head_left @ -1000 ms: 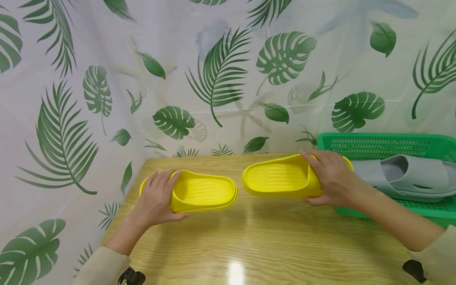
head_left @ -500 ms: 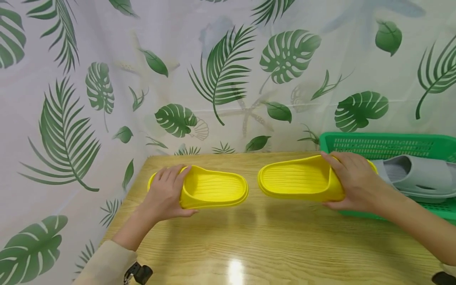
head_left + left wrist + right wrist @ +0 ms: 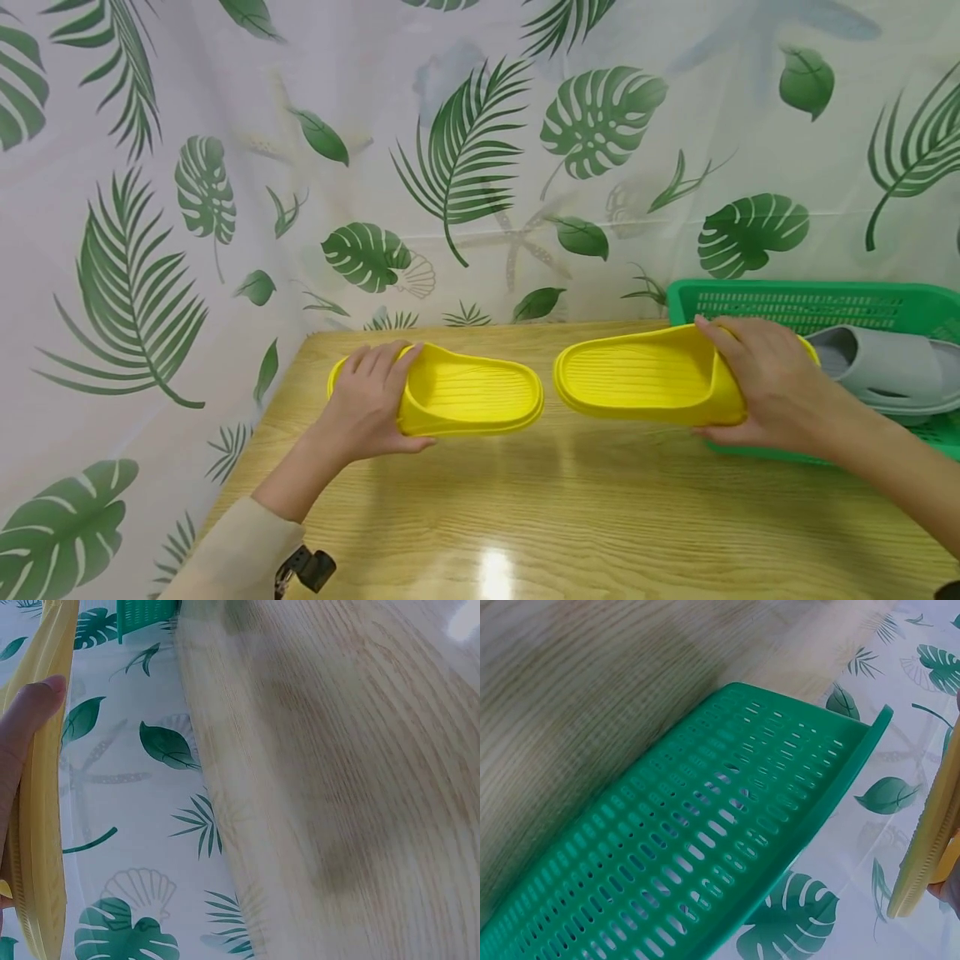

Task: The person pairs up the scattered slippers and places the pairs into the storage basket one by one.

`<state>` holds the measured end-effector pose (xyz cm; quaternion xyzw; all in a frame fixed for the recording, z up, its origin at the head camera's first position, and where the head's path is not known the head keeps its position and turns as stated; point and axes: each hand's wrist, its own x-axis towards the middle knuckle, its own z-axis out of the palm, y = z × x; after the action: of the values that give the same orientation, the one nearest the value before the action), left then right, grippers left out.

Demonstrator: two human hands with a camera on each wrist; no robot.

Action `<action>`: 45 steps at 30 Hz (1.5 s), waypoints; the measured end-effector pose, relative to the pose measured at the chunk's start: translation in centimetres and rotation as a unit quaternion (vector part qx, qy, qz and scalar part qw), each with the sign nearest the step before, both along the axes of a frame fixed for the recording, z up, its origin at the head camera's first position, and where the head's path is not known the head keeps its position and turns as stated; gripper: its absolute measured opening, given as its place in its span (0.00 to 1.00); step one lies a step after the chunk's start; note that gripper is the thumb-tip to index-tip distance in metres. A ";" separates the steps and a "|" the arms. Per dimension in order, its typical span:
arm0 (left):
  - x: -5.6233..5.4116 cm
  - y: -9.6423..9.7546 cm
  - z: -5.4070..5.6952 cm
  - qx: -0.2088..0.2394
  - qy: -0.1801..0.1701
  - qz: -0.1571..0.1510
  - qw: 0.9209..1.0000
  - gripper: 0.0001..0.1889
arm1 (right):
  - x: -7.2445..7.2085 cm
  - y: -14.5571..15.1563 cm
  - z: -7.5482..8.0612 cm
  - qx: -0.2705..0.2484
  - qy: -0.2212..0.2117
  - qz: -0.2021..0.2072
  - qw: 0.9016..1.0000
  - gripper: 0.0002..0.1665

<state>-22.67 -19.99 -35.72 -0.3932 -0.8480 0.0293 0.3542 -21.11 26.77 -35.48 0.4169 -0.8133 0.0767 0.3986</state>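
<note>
Two yellow slippers are held up above the wooden table, heel ends facing each other with a narrow gap between them. My left hand (image 3: 369,404) grips the left yellow slipper (image 3: 480,390) round its strap, thumb below and fingers over the top. The right yellow slipper (image 3: 637,371) is gripped the same way by my right hand (image 3: 772,383), and its toe end overlaps the green basket in the head view. In the left wrist view a thumb (image 3: 30,712) presses along the slipper's side. Only an edge of the other slipper (image 3: 922,840) shows in the right wrist view.
A green perforated basket (image 3: 795,293) stands at the table's back right, with grey slippers (image 3: 896,362) in it. The wooden table (image 3: 480,500) ends at the back against a leaf-printed cloth (image 3: 465,275), which also hangs along the left side.
Both hands have moved to the right with their slippers, the right one more so in the first half second. The gap between the slippers first widened, then narrowed again.
</note>
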 end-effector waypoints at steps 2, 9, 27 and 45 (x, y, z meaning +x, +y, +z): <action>-0.1 0.3 0.2 -0.003 0.003 0.001 1.000 0.59 | 0.1 0.0 0.1 -0.003 0.001 0.000 1.000 0.58; -0.2 1.4 0.9 0.001 -0.002 -0.007 1.000 0.58 | 0.2 0.3 0.9 -0.006 0.002 -0.001 1.000 0.57; -0.8 3.8 0.8 -0.012 -0.008 -0.007 1.000 0.58 | 0.3 0.2 1.9 0.004 0.000 0.006 1.000 0.57; -1.1 5.7 0.9 -0.021 -0.012 -0.002 1.000 0.57 | -0.1 -0.4 1.8 0.011 0.004 0.008 1.000 0.55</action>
<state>-23.73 -14.32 -34.84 -0.4031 -0.8502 0.0421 0.3358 -21.24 26.34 -33.65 0.4282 -0.8088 0.0695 0.3971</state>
